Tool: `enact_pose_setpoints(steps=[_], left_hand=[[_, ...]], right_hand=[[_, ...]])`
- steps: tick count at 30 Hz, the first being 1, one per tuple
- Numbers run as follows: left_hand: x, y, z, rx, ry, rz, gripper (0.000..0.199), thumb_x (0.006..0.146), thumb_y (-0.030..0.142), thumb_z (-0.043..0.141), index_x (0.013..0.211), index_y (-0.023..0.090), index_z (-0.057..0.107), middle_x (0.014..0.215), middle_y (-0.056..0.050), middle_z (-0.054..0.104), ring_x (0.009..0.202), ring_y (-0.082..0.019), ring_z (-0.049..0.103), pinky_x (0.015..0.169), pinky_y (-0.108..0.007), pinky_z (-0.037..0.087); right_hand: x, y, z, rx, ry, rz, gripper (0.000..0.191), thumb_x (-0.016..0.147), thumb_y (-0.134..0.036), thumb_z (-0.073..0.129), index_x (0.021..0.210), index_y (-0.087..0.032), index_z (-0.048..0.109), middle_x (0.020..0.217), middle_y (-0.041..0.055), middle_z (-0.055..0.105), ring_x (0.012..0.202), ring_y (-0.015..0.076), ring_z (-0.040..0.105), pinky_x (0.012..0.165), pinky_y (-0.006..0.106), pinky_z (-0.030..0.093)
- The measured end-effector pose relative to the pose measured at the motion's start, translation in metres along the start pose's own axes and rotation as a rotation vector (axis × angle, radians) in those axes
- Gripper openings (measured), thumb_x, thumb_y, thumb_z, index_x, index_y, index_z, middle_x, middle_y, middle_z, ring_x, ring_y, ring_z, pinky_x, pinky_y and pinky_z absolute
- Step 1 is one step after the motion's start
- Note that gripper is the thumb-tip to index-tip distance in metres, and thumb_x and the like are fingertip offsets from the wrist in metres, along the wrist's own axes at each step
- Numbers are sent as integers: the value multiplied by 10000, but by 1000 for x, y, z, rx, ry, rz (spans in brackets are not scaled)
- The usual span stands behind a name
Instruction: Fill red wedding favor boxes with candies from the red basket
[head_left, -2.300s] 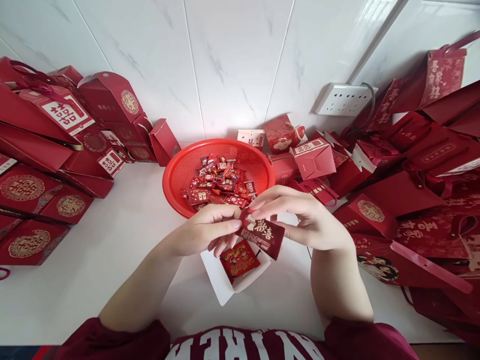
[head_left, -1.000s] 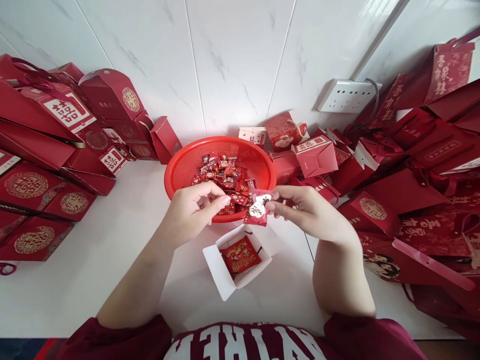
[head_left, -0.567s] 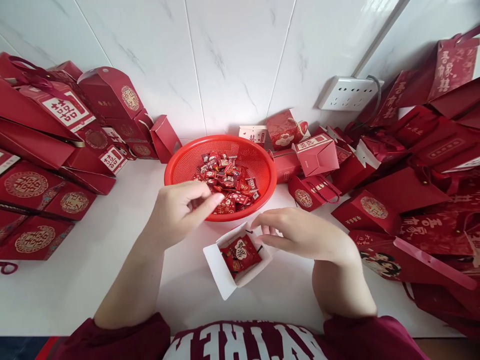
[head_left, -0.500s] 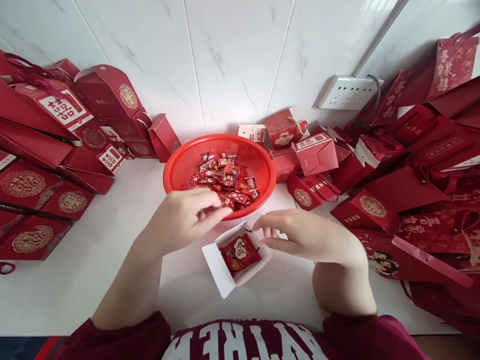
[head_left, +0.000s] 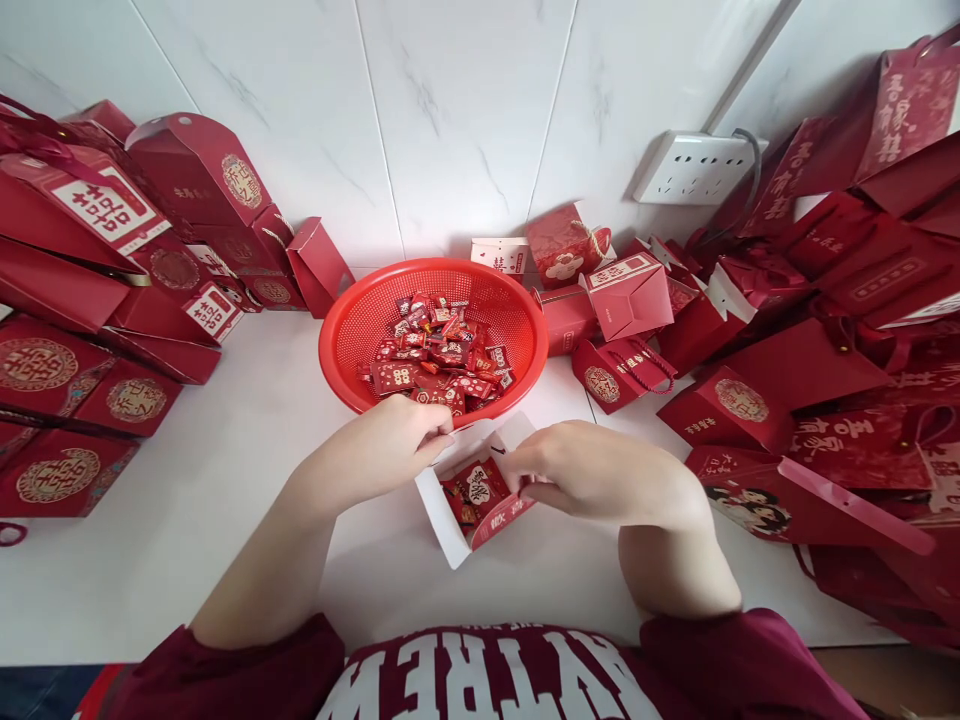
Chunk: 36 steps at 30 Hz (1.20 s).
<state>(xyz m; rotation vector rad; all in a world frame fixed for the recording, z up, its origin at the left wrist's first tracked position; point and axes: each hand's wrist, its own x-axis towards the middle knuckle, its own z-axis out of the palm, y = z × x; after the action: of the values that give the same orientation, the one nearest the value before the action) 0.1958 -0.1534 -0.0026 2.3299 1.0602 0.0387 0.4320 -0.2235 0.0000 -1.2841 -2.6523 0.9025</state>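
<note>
In front of me a small candy box [head_left: 444, 524], white inside and red outside, stands open with its flaps raised, tilted slightly toward me. Red wrapped packets [head_left: 477, 488] with gold and white print lie in it. My left hand [head_left: 386, 440] is closed at the box's far-left flap, its fingertips partly hidden. My right hand [head_left: 600, 468] grips the right side of the box, thumb and fingers about its edge. Right behind the box is a red plastic basket [head_left: 534, 375] holding many small wrapped candies [head_left: 454, 350].
Stacked red gift boxes [head_left: 56, 470] fill the left side of the white table [head_left: 247, 440]. More red boxes and bags [head_left: 750, 405] crowd the right. A white power strip [head_left: 697, 168] is on the tiled wall [head_left: 465, 110] at the back right.
Both hands have come onto the box; the left closed at its far flap, the right at its side. The box has tipped toward me, showing its printed red front.
</note>
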Motion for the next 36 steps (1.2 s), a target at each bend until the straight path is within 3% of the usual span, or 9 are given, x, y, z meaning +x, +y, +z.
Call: enact_pose_setpoints(steps=[5,10,14,20,24,26,28,31,36], left_hand=[[-2,2,2,0,-18,8,237,898,319,496,693,202,479,583,22,537,483,-112,426,461,-250,233],[-5,2,8,50,-89,70,270,808,215,518,602,191,345,509,35,366,442,-96,245,448,-295,125],[-5,7,11,71,-120,118,301,844,220,492,588,184,339,518,28,378,441,-99,254,445,-300,135],[-3,14,9,140,-4,156,296,908,316,527,663,199,408,562,34,471,492,-121,377,483,-283,235],[-7,20,6,39,27,584,311,791,470,729,858,208,575,876,-21,648,813,-193,578,799,-322,432],[-7,21,7,4,-67,714,381,743,487,780,949,212,615,977,-30,672,921,-214,615,1029,-380,376],[-5,19,10,38,-99,694,300,804,443,748,963,217,631,979,-16,684,952,-204,634,1155,-410,261],[3,14,15,136,-33,590,114,930,316,620,894,210,641,893,12,682,902,-170,622,1156,-409,256],[12,9,14,224,-14,518,150,961,250,547,853,190,632,833,1,643,829,-174,566,846,-315,413]], right_hand=[[-5,6,-6,-51,31,104,251,911,-89,488,782,-199,672,714,15,651,639,150,557,590,280,339],[-26,23,-13,5,179,103,243,930,-132,499,823,-213,702,800,36,709,699,169,624,640,286,421],[-37,35,-20,46,267,153,200,946,-183,512,956,-201,711,907,43,740,800,177,667,727,294,476],[2,47,-33,167,371,7,201,965,-244,520,1043,-177,693,938,37,734,787,136,652,735,259,485],[62,62,-43,21,234,44,248,946,-145,475,1058,-147,696,1016,50,748,882,131,668,782,227,474],[94,74,-45,-122,129,146,298,945,-121,454,1101,-142,707,1125,71,738,1001,164,667,854,238,464],[123,87,-43,-175,35,205,270,944,-136,494,1063,-138,737,1130,93,741,1041,212,671,878,269,468],[154,100,-35,-234,-148,280,195,948,-259,612,1076,-153,714,1119,90,724,1016,223,678,893,346,519],[170,107,-26,-331,-290,356,325,959,-355,625,1209,-147,622,1210,94,640,1037,221,651,884,421,561]])
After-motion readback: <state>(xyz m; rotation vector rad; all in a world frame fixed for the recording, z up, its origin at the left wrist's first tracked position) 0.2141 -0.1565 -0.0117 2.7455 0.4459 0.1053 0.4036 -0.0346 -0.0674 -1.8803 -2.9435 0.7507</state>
